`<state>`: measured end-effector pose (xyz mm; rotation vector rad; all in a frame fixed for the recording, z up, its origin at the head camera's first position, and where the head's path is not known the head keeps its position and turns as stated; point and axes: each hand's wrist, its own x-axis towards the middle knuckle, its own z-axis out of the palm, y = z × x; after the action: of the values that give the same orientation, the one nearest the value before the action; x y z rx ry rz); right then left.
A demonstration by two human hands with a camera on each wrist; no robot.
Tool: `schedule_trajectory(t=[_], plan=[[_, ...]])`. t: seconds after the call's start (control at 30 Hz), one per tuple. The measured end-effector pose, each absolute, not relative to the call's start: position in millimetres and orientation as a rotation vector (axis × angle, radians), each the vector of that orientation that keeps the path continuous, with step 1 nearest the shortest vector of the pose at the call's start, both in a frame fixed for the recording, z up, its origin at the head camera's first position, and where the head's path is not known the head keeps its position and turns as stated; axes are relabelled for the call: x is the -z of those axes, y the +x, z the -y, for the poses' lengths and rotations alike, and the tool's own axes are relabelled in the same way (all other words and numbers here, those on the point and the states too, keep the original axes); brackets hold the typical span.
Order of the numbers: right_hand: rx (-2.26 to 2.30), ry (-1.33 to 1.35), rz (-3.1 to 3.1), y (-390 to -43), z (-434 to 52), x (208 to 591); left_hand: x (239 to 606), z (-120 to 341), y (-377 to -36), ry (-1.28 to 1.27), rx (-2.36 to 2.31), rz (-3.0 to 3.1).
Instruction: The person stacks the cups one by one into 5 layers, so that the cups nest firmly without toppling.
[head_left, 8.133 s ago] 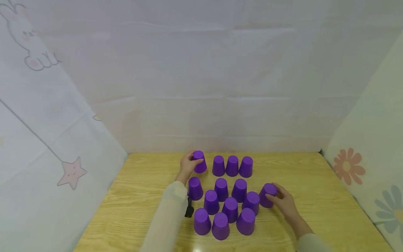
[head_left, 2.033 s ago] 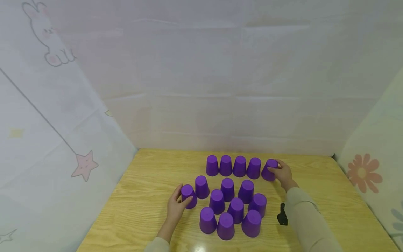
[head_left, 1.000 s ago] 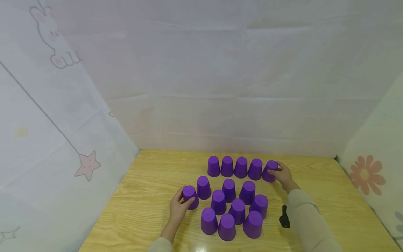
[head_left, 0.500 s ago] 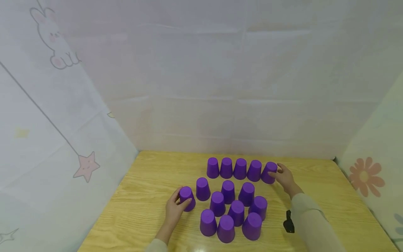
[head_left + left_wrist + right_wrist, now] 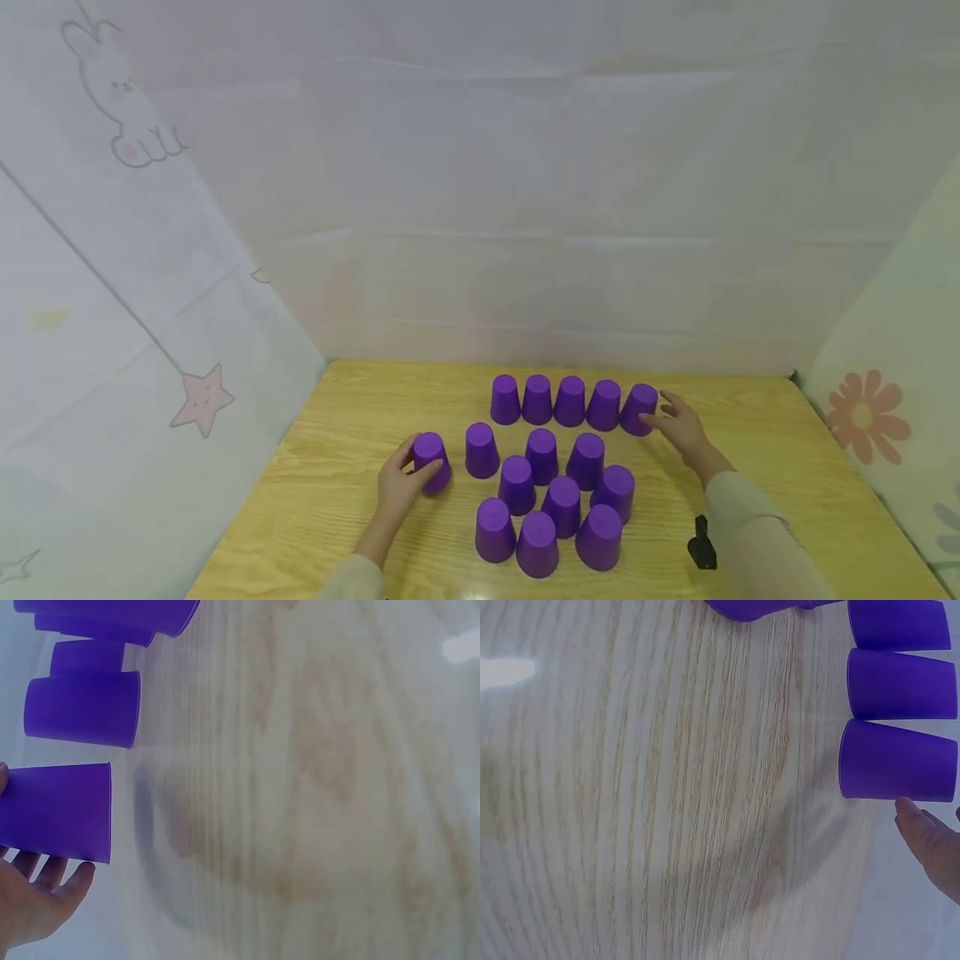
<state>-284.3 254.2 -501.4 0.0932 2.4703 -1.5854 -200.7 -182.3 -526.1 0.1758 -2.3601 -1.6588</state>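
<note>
In the head view my left hand (image 5: 399, 482) grips an upside-down purple plastic cup (image 5: 431, 458) between thumb and fingers, left of the other cups. The left wrist view shows that held cup (image 5: 56, 814) raised, its shadow lying apart from it on the table. My right hand (image 5: 681, 425) is beside the rightmost cup (image 5: 637, 410) of the back row, thumb tip at its side and fingers spread off it. From the right wrist, a fingertip meets the side of this cup (image 5: 900, 761), which stands in line with its neighbours.
Several inverted purple cups form the back row, one of them a middle cup (image 5: 570, 402). More stand loosely grouped in front, such as a near cup (image 5: 537, 546). A black strap piece (image 5: 702, 543) hangs by the right sleeve. White cloth walls (image 5: 480, 250) enclose the wooden table (image 5: 315, 508).
My left hand has carried its cup leftward and up, away from the group. My right fingers have loosened from the end cup, which was added to the back row since the oldest frame.
</note>
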Motion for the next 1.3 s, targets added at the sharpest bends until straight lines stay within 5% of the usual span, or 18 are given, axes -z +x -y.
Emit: schedule_trajectory(t=[1.3], plan=[[1.732, -0.010, -2.498, -215.9, -239.4, 489.1, 463.9, 185.8, -269.1, 0.056, 1.697, 2.426]])
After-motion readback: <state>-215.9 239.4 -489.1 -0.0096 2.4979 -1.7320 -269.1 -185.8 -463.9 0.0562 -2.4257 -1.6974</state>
